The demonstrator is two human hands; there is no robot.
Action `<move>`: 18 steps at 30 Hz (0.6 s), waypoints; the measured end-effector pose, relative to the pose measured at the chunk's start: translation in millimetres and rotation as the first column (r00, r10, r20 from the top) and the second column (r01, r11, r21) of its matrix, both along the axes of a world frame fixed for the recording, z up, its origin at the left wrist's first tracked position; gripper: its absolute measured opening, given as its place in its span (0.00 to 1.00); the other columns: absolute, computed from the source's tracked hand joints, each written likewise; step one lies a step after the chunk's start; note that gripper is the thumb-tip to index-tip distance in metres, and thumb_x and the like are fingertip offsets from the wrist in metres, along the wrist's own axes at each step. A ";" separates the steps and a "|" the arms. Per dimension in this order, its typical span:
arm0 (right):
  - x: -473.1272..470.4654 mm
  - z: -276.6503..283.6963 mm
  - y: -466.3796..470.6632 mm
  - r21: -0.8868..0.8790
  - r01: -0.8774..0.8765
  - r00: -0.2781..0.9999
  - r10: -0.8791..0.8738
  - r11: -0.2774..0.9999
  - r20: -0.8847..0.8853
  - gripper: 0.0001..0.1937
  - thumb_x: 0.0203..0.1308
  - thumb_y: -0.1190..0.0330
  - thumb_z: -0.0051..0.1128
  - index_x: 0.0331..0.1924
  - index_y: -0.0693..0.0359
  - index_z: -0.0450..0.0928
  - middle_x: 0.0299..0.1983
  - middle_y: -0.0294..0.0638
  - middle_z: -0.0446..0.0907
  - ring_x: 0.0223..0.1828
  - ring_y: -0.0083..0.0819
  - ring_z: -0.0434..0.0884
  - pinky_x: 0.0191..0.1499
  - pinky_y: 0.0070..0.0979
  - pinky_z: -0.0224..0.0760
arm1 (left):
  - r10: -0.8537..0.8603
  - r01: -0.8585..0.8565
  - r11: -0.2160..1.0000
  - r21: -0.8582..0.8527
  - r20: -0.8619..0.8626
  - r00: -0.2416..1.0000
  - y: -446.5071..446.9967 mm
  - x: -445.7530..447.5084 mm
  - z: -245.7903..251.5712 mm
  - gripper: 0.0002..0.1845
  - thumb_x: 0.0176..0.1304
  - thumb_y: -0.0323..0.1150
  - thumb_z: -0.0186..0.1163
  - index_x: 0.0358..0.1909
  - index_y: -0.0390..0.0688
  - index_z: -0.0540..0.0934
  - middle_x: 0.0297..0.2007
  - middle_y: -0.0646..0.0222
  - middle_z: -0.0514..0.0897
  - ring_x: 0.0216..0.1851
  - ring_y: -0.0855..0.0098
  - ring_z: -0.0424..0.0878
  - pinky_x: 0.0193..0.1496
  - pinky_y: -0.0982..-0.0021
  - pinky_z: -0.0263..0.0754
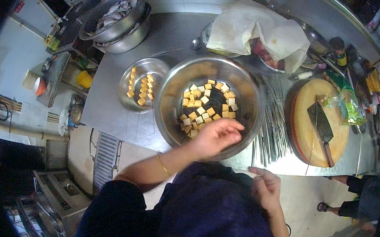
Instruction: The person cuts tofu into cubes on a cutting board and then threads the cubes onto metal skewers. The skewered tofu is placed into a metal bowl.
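My left hand (pixel 220 137) is over the near side of a large steel bowl (pixel 249 72), fingers curled; whether it holds something is hidden. Loose cubes that look like tofu (pixel 199 111), golden and white, lie in the bowl. My right hand (pixel 267 189) is just off the table's near edge, index finger extended close to the lower end of a thin skewer. It is unclear if the hand grips it. A bundle of thin metal skewers (pixel 273 126) lies right of the bowl. On the left, a smaller steel bowl (pixel 124 90) holds threaded cubes (pixel 143 90), their skewers sticking out over the rim.
A cleaver (pixel 320 120) rests on a round wooden chopping block (pixel 305 98), near a green plastic bag (pixel 349 106). White cloth (pixel 263 29) covers bowls behind. Stacked steel basins (pixel 136 31) stand back left, beside a ladle (pixel 195 43). Another person (pixel 370 201) is at far right.
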State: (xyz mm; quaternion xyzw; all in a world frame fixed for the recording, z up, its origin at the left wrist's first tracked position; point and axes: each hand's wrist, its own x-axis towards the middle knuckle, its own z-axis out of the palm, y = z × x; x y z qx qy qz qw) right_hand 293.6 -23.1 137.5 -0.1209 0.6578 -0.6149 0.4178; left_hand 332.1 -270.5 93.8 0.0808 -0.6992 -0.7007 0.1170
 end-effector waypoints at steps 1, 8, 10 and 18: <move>-2.8 -0.2 2.4 0.018 0.041 0.999 -0.040 0.999 -0.020 0.15 0.66 0.75 0.46 0.56 0.67 0.74 0.22 0.29 0.74 0.18 0.14 0.68 0.22 0.13 0.61 | -0.040 0.039 0.939 -0.342 0.005 0.999 -22.5 -5.0 -6.9 0.11 0.62 0.27 0.59 0.47 0.41 0.77 0.38 0.65 0.82 0.39 0.69 0.83 0.44 0.69 0.80; -5.9 2.8 -0.4 0.028 0.183 0.978 -0.179 0.983 -0.102 0.18 0.67 0.73 0.44 0.60 0.66 0.70 0.17 0.27 0.69 0.15 0.13 0.65 0.20 0.13 0.58 | 0.192 0.273 0.275 -0.922 0.331 0.924 -158.8 -43.5 -82.6 0.15 0.51 0.30 0.60 0.44 0.49 0.80 0.44 0.63 0.79 0.47 0.57 0.79 0.48 0.59 0.76; -8.0 0.0 -5.8 0.058 0.154 0.982 -0.146 0.986 -0.118 0.18 0.66 0.73 0.43 0.58 0.67 0.71 0.16 0.27 0.68 0.15 0.14 0.64 0.19 0.14 0.57 | 0.217 0.327 0.238 -0.915 0.378 0.900 -158.5 -52.0 -80.8 0.14 0.50 0.30 0.60 0.42 0.48 0.79 0.44 0.62 0.79 0.46 0.56 0.79 0.47 0.59 0.77; 0.0 -12.4 -2.0 0.093 0.192 0.962 -0.168 0.977 -0.216 0.16 0.66 0.72 0.44 0.54 0.69 0.74 0.16 0.27 0.68 0.14 0.13 0.63 0.17 0.13 0.54 | 0.255 0.491 0.305 -0.816 0.566 0.784 -150.3 -49.5 -92.1 0.12 0.51 0.30 0.59 0.39 0.45 0.79 0.45 0.55 0.80 0.44 0.52 0.81 0.45 0.55 0.78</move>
